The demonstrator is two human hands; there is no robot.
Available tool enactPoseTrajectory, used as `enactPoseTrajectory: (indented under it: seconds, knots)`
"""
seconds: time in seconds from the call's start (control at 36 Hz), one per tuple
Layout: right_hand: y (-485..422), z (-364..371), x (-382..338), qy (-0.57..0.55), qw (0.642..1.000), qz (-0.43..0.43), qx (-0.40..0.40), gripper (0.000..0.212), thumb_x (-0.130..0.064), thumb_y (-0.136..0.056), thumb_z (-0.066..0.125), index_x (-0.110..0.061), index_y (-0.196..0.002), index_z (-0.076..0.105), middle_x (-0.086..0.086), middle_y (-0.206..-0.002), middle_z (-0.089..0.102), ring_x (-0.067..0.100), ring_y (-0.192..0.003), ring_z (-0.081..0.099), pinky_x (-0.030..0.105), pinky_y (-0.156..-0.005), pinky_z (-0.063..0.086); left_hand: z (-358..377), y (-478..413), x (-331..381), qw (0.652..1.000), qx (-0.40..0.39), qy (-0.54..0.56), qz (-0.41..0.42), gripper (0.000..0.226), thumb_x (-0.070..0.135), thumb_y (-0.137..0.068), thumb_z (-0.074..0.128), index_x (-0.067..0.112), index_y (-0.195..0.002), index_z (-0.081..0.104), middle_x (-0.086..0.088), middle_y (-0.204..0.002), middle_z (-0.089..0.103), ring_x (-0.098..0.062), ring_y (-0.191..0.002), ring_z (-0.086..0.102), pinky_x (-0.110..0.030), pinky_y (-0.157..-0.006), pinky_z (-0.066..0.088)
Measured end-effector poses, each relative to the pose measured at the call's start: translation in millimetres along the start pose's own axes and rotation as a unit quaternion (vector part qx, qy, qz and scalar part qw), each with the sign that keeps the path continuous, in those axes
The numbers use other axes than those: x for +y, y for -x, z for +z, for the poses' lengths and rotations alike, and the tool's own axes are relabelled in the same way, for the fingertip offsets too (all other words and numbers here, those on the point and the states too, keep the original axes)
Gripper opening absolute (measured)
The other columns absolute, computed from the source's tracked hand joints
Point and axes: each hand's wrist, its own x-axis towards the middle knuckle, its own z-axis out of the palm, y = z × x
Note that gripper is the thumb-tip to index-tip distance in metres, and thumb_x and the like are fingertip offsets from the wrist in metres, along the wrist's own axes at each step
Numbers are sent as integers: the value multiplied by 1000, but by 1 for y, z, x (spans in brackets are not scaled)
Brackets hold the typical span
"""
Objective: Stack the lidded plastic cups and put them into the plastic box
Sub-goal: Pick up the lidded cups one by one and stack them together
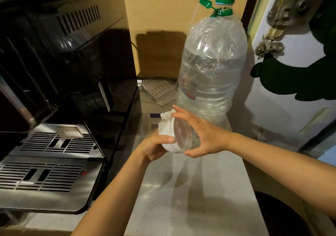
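Observation:
A sideways stack of lidded plastic cups (pixel 173 135), with white lids and clear bodies, hangs above the counter between both hands. My left hand (pixel 154 147) grips the white lid rims from below and the left. My right hand (pixel 200 133) cups the clear end of the stack, thumb underneath and fingers over the top. Just behind the stack, a clear plastic box (pixel 148 124) stands on the counter, largely hidden by the hands and hard to make out.
A black coffee machine (pixel 63 72) with a metal drip tray (pixel 49 174) fills the left. A large water bottle (pixel 212 68) with a green cap stands behind the hands. The pale speckled counter (pixel 190 199) runs toward me; a dark bin edge (pixel 272 210) sits at lower right.

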Motion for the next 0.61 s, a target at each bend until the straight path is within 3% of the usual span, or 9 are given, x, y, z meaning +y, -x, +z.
enactPoseTrajectory:
  seconds: [0.08,0.31,0.5,0.61]
  knots:
    - [-3,-3,3,11,1000,-14,-5,97,-23,-71,76,-50,-133,6,-20,-150,-8,-20,-133,-6,1,-105,15,-3,-4,0,1000,5,-8,-12,75,39,-42,87,19,-107,55,1,-89,69,-16,-83,65,-30,-66,57]
    - [-11,-9,15,68,996,-48,-13,93,-20,-72,73,-41,-135,9,-10,-153,-10,0,-143,-13,8,-112,9,-6,-12,3,999,36,-26,-29,90,42,-31,89,23,-110,52,-4,-98,63,-20,-90,64,-41,-75,55]
    - [-16,-15,25,84,994,-67,-9,91,-20,-72,73,-40,-135,11,-15,-152,-8,9,-145,-10,11,-113,17,-3,-25,8,1000,5,-9,-4,89,34,-41,90,10,-116,47,-8,-97,63,-19,-88,66,-32,-69,57]
    - [-18,-17,29,89,994,-62,0,89,-20,-71,73,-41,-133,12,-18,-151,-7,8,-145,-9,9,-111,17,-4,-32,10,1000,7,-14,18,89,31,-48,87,8,-122,43,-11,-105,60,-23,-98,62,-33,-77,56]
